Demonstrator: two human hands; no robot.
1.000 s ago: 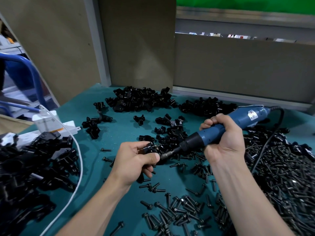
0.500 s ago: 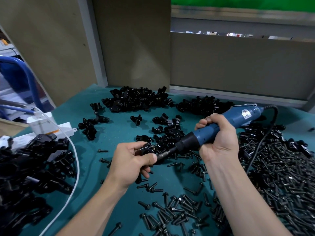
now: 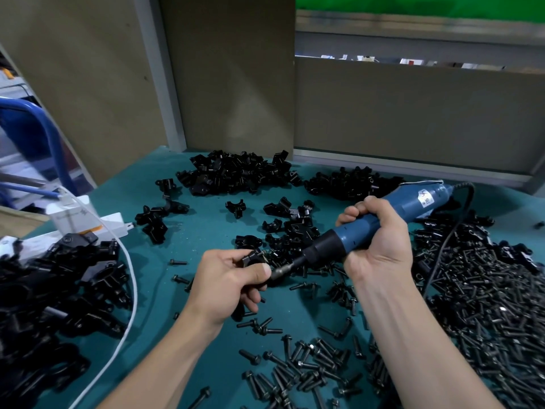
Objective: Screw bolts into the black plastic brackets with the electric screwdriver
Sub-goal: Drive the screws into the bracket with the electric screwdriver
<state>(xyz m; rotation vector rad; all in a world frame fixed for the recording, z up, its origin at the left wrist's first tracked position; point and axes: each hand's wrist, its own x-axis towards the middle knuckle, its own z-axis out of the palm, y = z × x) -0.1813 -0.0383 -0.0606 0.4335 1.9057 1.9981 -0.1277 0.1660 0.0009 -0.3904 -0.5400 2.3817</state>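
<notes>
Your left grip [image 3: 227,278] pinches a bracket [image 3: 255,258] between thumb and fingers, and your right grip [image 3: 380,240] is wrapped round the blue screwdriver [image 3: 413,203], whose bit [image 3: 283,270] meets the bracket just beside your left thumb. Loose bolts [image 3: 486,305] lie on the teal bench [image 3: 206,231] below and right of both grips; more brackets [image 3: 236,172] are heaped beyond them.

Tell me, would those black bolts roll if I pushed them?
Probably a bit: the bolts have round shanks, but wider heads likely make them curl round, not far. They look metal, so likely stiff and heavy for their size.
</notes>
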